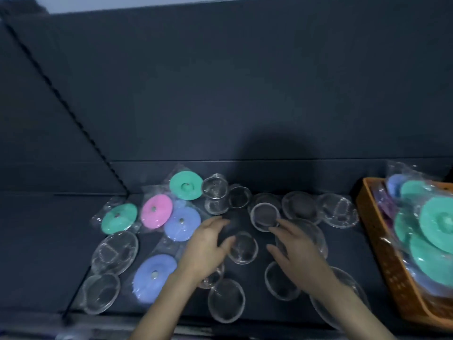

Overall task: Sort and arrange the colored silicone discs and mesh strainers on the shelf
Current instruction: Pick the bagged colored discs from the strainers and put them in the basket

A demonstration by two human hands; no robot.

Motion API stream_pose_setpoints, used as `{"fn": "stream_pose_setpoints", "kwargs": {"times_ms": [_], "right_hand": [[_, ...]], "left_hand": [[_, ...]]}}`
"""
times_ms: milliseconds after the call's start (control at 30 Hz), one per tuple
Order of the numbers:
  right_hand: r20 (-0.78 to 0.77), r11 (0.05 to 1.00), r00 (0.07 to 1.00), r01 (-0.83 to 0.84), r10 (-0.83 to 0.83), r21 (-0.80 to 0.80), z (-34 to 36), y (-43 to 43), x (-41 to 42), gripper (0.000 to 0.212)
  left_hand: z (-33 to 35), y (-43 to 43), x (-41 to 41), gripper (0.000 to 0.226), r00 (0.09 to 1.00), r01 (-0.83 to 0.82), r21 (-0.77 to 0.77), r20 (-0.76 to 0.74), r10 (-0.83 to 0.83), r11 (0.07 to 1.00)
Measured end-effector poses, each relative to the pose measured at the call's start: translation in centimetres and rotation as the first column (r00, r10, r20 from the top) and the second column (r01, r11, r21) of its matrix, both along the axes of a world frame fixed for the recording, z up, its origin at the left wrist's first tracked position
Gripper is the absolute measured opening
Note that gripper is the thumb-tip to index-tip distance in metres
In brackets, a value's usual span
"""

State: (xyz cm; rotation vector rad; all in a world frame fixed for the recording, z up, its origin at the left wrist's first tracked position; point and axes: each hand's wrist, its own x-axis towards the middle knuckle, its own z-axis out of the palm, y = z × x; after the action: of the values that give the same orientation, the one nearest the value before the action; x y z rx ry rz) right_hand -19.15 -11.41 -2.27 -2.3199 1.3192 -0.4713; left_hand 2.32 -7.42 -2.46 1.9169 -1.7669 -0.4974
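Bagged silicone discs lie at the left of the dark shelf (73, 241): a green disc (119, 218), a pink disc (157, 211), a second green disc (185, 185) further back, and two blue discs (182, 223) (154, 276). Several mesh strainers in clear wrap are scattered over the middle, among them one (265, 216) just beyond my fingers and one (243, 247) between my hands. My left hand (208, 246) hovers with its fingers spread, the thumb touching that middle strainer. My right hand (294, 249) is open over another strainer, fingertips near the rear one.
An orange basket (382, 244) at the right holds a clear bag of green and blue discs (431, 229). More wrapped strainers lie at the front left (115, 251) (101, 293) and front centre (226, 300). A dark back wall rises behind the shelf.
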Motion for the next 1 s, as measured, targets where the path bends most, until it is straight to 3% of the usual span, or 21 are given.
{"fn": "stream_pose_setpoints", "kwargs": {"times_ms": [200, 367, 467, 600, 800, 1000], "right_hand": [[-0.03, 0.992, 0.993, -0.117, 0.118, 0.039, -0.3, 0.2, 5.1, 0.042], [-0.046, 0.986, 0.985, -0.165, 0.166, 0.037, -0.2, 0.1, 7.7, 0.042], [-0.06, 0.983, 0.982, -0.178, 0.181, 0.048, 0.1, -0.1, 9.4, 0.042], [-0.055, 0.977, 0.976, -0.209, 0.211, 0.052, 0.3, -0.5, 11.8, 0.039], [-0.03, 0.968, 0.969, -0.246, 0.247, 0.041, 0.7, -1.4, 14.5, 0.035], [-0.043, 0.962, 0.961, -0.271, 0.273, 0.042, 0.7, -2.8, 17.4, 0.033]], "left_hand": [[-0.7, 4.6, 7.2, 0.046, 0.987, -0.143, 0.077, 0.086, 0.137, 0.987], [-2.3, 7.5, 10.6, 0.075, 0.991, -0.097, 0.245, 0.116, 0.07, 0.965], [-3.1, 8.2, 11.4, 0.072, 0.995, -0.077, 0.272, 0.079, 0.057, 0.959], [-2.9, 8.0, 12.6, 0.041, 0.996, -0.094, 0.209, 0.023, 0.091, 0.973], [-1.6, 7.5, 14.6, 0.017, 0.969, -0.212, 0.068, -0.113, 0.219, 0.975], [-0.1, 4.5, 20.0, 0.042, 0.88, -0.472, -0.16, -0.14, 0.454, 0.867]]}}
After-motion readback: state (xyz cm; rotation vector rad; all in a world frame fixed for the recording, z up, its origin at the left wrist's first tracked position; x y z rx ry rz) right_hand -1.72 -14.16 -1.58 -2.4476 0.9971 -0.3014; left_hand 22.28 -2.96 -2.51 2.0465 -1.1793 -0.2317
